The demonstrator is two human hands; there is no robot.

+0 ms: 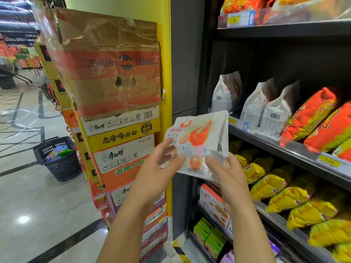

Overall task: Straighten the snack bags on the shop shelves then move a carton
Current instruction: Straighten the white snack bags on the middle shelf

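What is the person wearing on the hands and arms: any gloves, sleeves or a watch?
Nothing shows. The left hand and right hand are bare, with no gloves or rings visible. The left forearm and right forearm are bare down to the bottom frame edge: no sleeve, watch or band in view.

**Colour reference: positions are given from the yellow pillar (166, 54).**

Left of the pillar we identify a brown carton (112, 63) with orange bands and a blue emblem. It sits above stacked cartons (121, 137) banded white, yellow and orange. Further left, we note a black basket (60, 162) on a pale grey floor (28, 186) with dark lines. In front of the pillar we note a white bag (199, 141) printed with orange-red prawns. Right of the pillar, on black shelves (284, 31), we record white shelf bags (226, 93) with black barcodes, orange-red bags (311, 118) with yellow-green patches, yellow bags (284, 198) and green boxes (209, 236).
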